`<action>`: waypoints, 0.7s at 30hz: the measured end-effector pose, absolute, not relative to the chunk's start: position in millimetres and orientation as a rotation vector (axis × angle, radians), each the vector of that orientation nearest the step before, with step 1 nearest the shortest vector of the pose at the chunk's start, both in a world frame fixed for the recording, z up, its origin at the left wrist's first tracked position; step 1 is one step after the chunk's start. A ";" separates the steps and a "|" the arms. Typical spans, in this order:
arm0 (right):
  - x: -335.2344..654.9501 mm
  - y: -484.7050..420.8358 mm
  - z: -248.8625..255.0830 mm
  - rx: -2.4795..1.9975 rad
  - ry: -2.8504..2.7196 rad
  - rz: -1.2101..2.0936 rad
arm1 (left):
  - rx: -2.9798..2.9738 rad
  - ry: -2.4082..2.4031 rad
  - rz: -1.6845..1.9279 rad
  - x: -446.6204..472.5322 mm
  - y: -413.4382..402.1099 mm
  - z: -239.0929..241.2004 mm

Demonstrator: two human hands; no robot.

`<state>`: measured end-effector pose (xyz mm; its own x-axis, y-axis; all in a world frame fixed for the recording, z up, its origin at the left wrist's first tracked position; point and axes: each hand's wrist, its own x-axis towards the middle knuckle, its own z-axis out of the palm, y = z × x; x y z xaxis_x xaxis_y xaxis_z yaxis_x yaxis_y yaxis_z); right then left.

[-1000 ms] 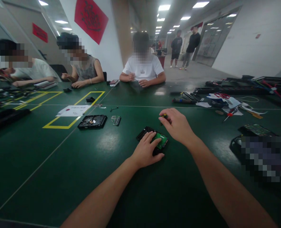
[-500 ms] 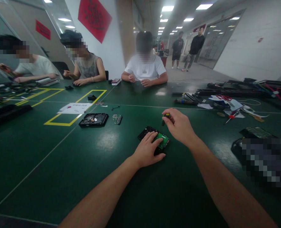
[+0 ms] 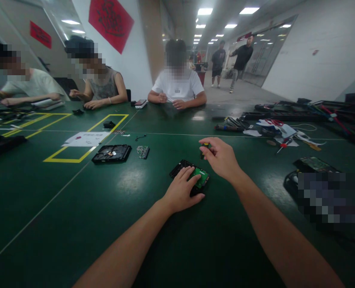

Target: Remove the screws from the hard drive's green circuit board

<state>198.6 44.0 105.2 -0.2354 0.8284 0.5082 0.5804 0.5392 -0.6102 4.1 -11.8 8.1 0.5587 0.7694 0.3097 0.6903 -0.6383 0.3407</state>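
A black hard drive (image 3: 183, 166) with a green circuit board (image 3: 201, 177) facing up lies on the green table (image 3: 75, 208) in front of me. My left hand (image 3: 181, 193) rests on its near side, fingers pressed down on it and holding it still. My right hand (image 3: 221, 157) hovers just above and behind the drive, fingers pinched round the black and yellow handle of a small screwdriver (image 3: 205, 149) that points down at the board.
An opened drive case (image 3: 111, 153) and a loose circuit board (image 3: 143, 151) lie to the left by yellow tape lines (image 3: 75, 150) and a white paper (image 3: 85, 139). Tools and cables (image 3: 273, 128) crowd the right. Three people sit across the table; two stand in the corridor.
My hands stay on the drive and the screwdriver. The view has shifted slightly, so everything sits a little further left and lower. A person in the corridor has moved.
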 end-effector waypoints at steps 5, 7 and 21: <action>198.2 42.6 105.9 -1.197 -1.887 0.382 | 2.597 1.230 0.647 5.0 -13.5 9.3; 198.3 43.0 105.8 -1.176 -1.893 0.326 | 2.608 1.226 0.647 5.2 -13.4 8.9; 200.3 40.7 111.2 -1.190 -1.996 0.287 | 2.647 1.202 0.650 3.3 -8.4 -1.8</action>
